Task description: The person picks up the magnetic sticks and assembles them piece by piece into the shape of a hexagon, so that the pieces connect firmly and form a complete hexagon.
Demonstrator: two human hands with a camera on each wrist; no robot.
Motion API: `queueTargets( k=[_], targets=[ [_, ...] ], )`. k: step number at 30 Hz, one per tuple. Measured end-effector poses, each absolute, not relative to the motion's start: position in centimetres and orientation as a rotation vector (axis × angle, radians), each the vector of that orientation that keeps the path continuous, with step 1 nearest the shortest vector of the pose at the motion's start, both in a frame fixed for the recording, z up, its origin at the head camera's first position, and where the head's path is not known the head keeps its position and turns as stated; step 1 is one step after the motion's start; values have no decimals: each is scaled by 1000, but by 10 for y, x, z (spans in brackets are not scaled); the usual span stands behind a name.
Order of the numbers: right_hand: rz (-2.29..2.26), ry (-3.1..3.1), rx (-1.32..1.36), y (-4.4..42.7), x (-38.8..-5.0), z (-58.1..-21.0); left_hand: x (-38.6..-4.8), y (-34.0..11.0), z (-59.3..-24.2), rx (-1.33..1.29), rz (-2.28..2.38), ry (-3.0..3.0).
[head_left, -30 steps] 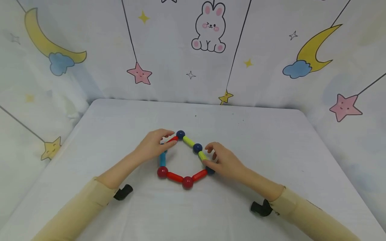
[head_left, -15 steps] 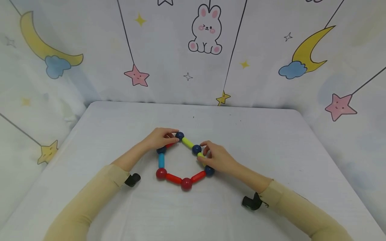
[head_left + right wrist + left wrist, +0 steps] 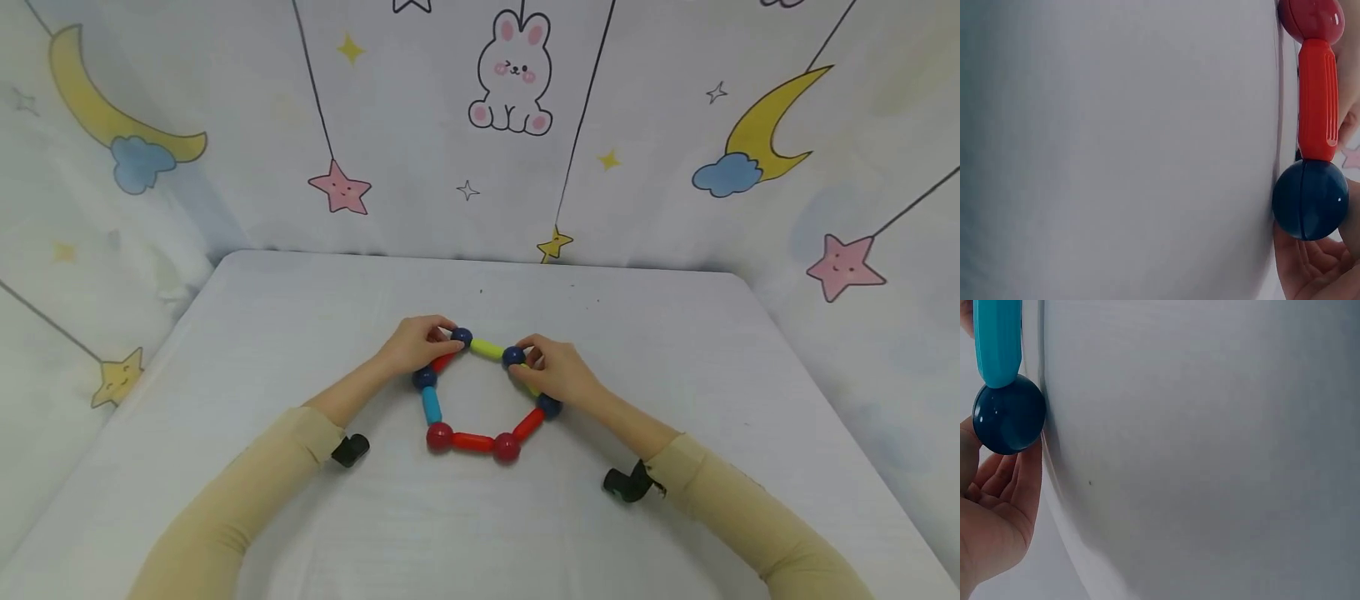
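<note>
A closed six-sided ring of magnetic balls and rods lies on the white table (image 3: pixel 480 517). My left hand (image 3: pixel 417 343) pinches the far blue ball (image 3: pixel 461 337) between thumb and fingers. At the ring's upper right, my right hand (image 3: pixel 561 371) pinches another blue ball (image 3: pixel 513 357). A yellow-green rod (image 3: pixel 487 349) joins these two balls. Two red balls (image 3: pixel 439 437) form the near side, with a red rod (image 3: pixel 472 442) between them. In the left wrist view a light blue rod (image 3: pixel 999 340) meets a blue ball (image 3: pixel 1010 415). The right wrist view shows a red rod (image 3: pixel 1318 100) touching a blue ball (image 3: pixel 1310 200).
Black wrist cameras (image 3: pixel 351 450) hang below both sleeve cuffs. Behind the table's far edge hangs a white cloth backdrop (image 3: pixel 420 117) printed with a rabbit, stars and moons. Bare tabletop surrounds the ring.
The ring has shifted right and its outline has changed to a wider hexagon. My left hand has moved right with the far ball. My right hand has moved up onto the upper-right ball.
</note>
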State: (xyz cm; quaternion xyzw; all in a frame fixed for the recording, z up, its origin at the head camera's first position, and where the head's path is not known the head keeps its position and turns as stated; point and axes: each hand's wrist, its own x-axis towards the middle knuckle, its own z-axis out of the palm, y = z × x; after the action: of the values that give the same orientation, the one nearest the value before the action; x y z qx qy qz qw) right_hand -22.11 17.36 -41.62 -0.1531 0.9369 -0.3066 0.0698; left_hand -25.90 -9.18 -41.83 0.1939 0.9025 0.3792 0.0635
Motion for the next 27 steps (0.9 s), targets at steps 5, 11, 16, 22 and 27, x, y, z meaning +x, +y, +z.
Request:
queueTargets(
  k=[5,11,16,22,27],
  targets=[
    [-938,2851,-386,181,-228,-417,-259,-84,-419,582,1170,2722],
    [-924,2871,-301,186,-237,-418,-260,-76,-419,572,1181,2733],
    [-943,2869,-265,188,-241,-416,-262,-69,-420,516,1161,2743],
    [-946,2846,-281,191,-244,-415,-262,-63,-418,454,1152,2763],
    [-908,2892,-404,192,-243,-411,-261,-62,-417,469,1116,2789]
  ],
)
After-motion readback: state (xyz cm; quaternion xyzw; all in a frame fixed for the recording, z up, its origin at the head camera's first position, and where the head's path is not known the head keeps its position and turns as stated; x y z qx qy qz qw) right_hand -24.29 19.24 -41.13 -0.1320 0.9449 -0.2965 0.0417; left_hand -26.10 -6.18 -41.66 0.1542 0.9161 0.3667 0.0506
